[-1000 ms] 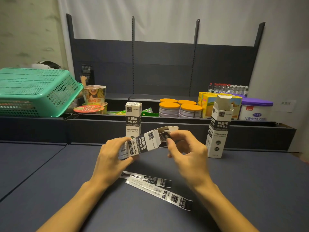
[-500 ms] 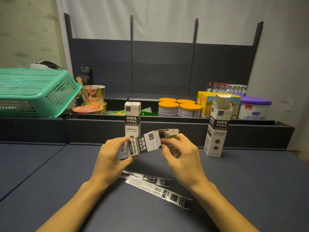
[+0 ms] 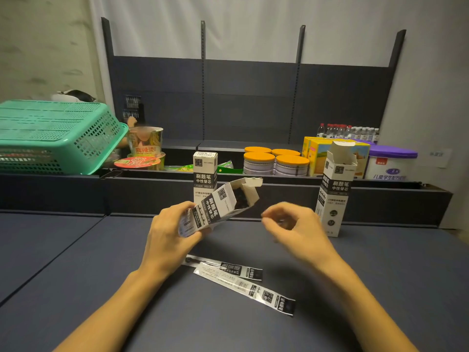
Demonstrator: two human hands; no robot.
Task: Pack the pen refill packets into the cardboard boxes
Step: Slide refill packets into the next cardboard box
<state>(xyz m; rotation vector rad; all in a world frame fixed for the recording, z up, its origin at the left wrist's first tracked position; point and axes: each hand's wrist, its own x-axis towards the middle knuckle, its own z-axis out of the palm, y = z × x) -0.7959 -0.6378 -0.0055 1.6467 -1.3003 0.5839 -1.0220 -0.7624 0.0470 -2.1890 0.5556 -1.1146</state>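
Left hand (image 3: 172, 237) grips box (image 3: 218, 207) low, mouth tilted open. Right hand (image 3: 294, 227) loosely curled, empty. Two packets (image 3: 243, 283) flat on table (image 3: 76, 262): light, limp, slick film; probably pinch near end.

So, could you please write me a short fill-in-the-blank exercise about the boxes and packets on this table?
1. The left hand grips a tilted box whose top flap is ____.
2. ____ refill packets lie flat on the table near the forearms.
3. The right hand holds ____.
4. The open standing box is on the person's ____ side.

Missing words: open; two; nothing; right
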